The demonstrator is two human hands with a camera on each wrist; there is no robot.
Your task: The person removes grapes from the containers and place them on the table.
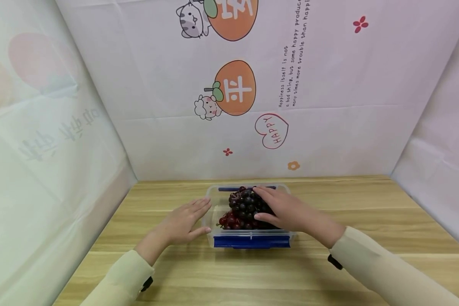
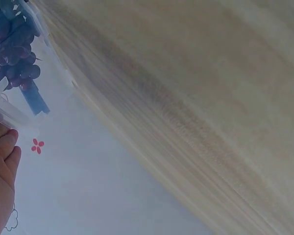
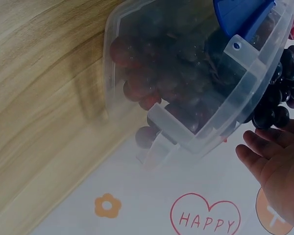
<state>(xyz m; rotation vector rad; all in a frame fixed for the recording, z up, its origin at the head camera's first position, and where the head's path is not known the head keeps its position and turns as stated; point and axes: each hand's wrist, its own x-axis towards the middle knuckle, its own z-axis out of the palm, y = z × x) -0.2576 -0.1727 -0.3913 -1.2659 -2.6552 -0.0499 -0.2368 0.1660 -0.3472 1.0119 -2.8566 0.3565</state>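
Cream fabric sleeve foremost; I've the right hand spread wide on round black grapes. Left of it, my straight-fingered left hand touches their clear plastic box.

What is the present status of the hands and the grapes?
Left hand at left side of clear container. Right hand touching dark grapes. Those, plus red grapes, inside container. No obstruction visible.

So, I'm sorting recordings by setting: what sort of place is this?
Probably a small staged tabletop booth: white printed sheets stand on three sides of a wood-grain tabletop, with a clear container of dark grapes on it.
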